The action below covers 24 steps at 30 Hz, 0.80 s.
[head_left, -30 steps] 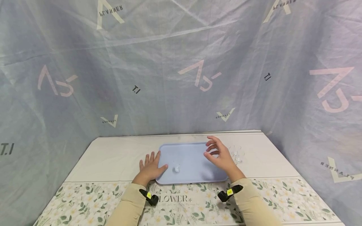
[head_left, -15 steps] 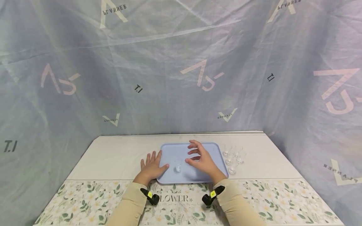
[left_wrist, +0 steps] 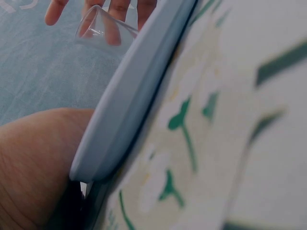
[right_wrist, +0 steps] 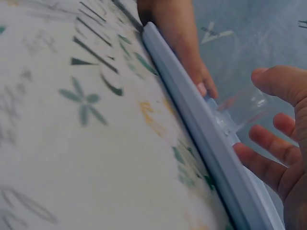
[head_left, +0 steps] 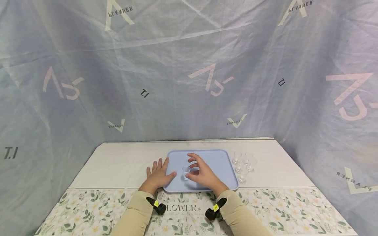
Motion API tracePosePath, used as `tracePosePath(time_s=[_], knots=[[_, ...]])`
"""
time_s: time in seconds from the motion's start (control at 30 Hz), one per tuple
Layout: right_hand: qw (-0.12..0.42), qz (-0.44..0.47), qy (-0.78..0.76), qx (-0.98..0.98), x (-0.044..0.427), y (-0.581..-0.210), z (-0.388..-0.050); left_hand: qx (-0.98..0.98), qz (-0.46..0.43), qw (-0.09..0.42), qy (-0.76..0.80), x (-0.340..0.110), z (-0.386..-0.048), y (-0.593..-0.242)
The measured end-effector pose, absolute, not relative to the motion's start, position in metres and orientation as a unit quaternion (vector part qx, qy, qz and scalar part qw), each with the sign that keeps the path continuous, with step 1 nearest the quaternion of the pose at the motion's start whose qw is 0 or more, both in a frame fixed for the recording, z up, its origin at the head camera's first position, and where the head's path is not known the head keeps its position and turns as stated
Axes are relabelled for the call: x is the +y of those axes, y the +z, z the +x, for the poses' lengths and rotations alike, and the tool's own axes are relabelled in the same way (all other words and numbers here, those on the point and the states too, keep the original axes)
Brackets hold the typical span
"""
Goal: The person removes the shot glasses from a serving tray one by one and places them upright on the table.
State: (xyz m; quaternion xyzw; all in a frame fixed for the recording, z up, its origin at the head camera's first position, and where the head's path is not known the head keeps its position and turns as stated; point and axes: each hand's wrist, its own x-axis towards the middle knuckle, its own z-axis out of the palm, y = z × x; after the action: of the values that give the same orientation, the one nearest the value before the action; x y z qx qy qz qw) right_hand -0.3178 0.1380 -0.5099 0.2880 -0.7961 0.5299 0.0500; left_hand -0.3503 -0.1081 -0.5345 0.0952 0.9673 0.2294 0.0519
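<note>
A small clear shot glass (head_left: 186,173) stands upright on the light blue tray (head_left: 212,160), left of its middle. My right hand (head_left: 202,173) is beside this glass, thumb and fingers spread around its right side. In the right wrist view, the thumb is near the rim of the glass (right_wrist: 244,108) and gaps show between the fingers and it, so no grip is seen. With fingers spread, my left hand (head_left: 158,176) rests at the tray's left edge, its thumb over the rim. The left wrist view shows the glass (left_wrist: 103,31) behind the tray wall.
Several more clear shot glasses (head_left: 242,175) stand grouped on the white table just right of the tray. A floral cloth (head_left: 112,209) covers the table's front part. Grey printed curtains (head_left: 165,82) hang behind and at both sides.
My right hand has moved left from the tray's right side, near the grouped glasses, to the single glass on the tray. The left hand stays in place.
</note>
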Motion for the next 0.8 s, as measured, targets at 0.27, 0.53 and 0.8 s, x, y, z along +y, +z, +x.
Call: tracePosePath(time_s=[0.27,0.53,0.8], knots=[[0.068,0.29,0.513,-0.805,0.1315,-0.511,-0.3183,0.968,0.099,0.046,0.226,-0.1092,-0.3536,-0.5347],[0.084,0.294,0.509,-0.804,0.1297,-0.5119,-0.3194,0.969,0.098,0.048,0.22,-0.1081,-0.3526,-0.5335],[0.081,0.293,0.512,-0.803,0.13,-0.5119,-0.3187,0.968,0.094,0.049,0.228,-0.1078,-0.3509,-0.5337]])
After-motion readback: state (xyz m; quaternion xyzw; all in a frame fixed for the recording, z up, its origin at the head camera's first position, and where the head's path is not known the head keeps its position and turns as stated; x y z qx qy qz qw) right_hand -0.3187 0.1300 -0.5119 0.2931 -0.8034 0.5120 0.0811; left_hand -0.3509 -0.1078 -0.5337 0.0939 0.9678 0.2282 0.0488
